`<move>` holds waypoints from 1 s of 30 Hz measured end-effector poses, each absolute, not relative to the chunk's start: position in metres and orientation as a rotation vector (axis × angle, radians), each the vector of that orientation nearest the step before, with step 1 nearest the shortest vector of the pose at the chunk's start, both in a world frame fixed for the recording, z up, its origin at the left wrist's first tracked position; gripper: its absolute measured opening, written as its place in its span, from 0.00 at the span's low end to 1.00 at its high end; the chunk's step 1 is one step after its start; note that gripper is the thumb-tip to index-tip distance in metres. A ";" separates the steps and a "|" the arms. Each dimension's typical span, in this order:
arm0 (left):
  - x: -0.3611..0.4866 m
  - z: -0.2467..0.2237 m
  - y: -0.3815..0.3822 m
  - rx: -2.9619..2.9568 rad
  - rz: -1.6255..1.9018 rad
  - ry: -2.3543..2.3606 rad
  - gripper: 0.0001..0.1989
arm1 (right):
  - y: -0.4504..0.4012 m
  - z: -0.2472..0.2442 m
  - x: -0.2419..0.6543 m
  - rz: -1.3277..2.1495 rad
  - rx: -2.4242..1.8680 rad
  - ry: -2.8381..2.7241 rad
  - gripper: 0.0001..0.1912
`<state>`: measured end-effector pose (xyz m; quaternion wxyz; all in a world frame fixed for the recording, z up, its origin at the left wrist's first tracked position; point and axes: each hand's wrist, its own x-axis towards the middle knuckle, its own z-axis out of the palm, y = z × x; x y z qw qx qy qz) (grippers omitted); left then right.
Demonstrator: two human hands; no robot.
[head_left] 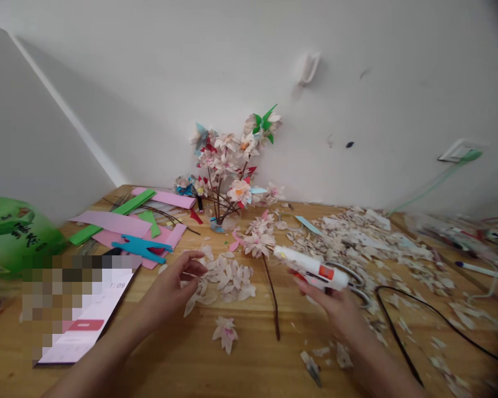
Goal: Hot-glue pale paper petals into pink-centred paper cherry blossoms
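My right hand [326, 304] is shut around a white hot glue gun [311, 269] with a red-orange patch on its side, and its nozzle points left. The nozzle is close to a pale pink paper flower [258, 239] on a thin brown stem [273, 298], which lies on the wooden table [249, 326]. My left hand [170, 282] hovers with its fingers apart at the edge of a heap of cream paper petals [224, 279]. I cannot see a petal in its grip. Below the heap lies a loose paper blossom [225, 334].
Behind stands a paper-flower bouquet [228, 171] in a glass vase [223, 223]. Coloured paper strips [126, 232] lie left, beside a phone [87, 315] with a pixelated area. Scissors [352, 279], a black cable [406, 326] and scattered paper scraps [357, 237] lie right. A green bag [12, 235] sits far left.
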<state>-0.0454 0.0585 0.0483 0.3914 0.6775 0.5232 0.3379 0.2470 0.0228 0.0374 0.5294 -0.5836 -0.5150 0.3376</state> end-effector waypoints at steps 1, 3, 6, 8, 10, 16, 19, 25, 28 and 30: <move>-0.048 0.051 0.056 1.792 0.790 1.335 0.19 | 0.022 0.035 0.241 0.836 -1.383 -1.243 0.20; -0.054 0.057 0.051 1.919 0.622 1.336 0.23 | 0.019 0.030 0.233 0.883 -1.370 -1.261 0.21; -0.061 0.060 0.047 1.991 0.432 1.374 0.26 | 0.016 0.022 0.229 0.938 -1.356 -1.223 0.23; -0.064 0.057 0.046 2.019 0.387 1.403 0.26 | 0.014 0.019 0.229 0.954 -1.354 -1.191 0.23; -0.065 0.051 0.047 2.066 0.382 1.393 0.27 | 0.014 0.017 0.231 0.964 -1.359 -1.166 0.23; -0.056 0.028 0.051 2.204 0.442 1.403 0.28 | 0.015 0.016 0.236 0.963 -1.388 -1.239 0.20; -0.051 0.020 0.056 2.235 0.615 1.480 0.23 | 0.016 0.016 0.237 0.931 -1.412 -1.319 0.20; -0.058 0.020 0.065 2.090 0.827 1.599 0.19 | 0.015 0.015 0.238 0.850 -1.457 -1.371 0.23; -0.065 0.023 0.068 2.085 0.838 1.617 0.19 | 0.015 0.016 0.240 0.835 -1.466 -1.382 0.21; -0.067 0.022 0.069 2.154 0.788 1.617 0.20 | 0.015 0.015 0.240 0.830 -1.471 -1.395 0.20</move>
